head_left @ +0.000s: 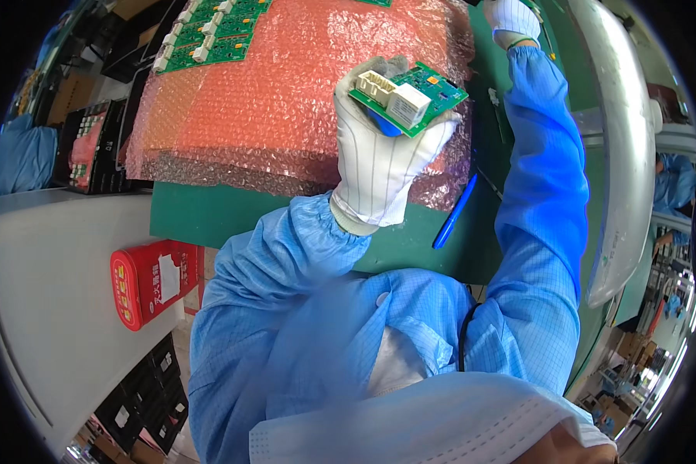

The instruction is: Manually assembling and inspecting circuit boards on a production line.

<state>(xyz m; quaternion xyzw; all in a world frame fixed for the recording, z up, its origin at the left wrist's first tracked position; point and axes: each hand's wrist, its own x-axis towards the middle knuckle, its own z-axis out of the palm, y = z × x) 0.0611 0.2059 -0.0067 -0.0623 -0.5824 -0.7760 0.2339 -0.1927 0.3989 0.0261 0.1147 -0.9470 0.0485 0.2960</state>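
Observation:
My left hand [375, 166], in a white striped glove, is raised above the pink bubble wrap. Its fingers are closed around the edges of a green circuit board [437, 87], which carries a white block and a cream connector socket. Something blue shows beneath the board, and I cannot make out what it is. At the top edge, my right hand [512, 22], also gloved, reaches far forward over the green mat. Its fingers are cut off or hidden, so their grip does not show.
Pink bubble wrap [286, 100] covers much of the green mat [201, 213]. Several circuit boards [213, 35] lie on its far left. A blue pen [455, 213] rests near my body. A curved pale bar [622, 147] stands on the right, a red tin [156, 280] at lower left.

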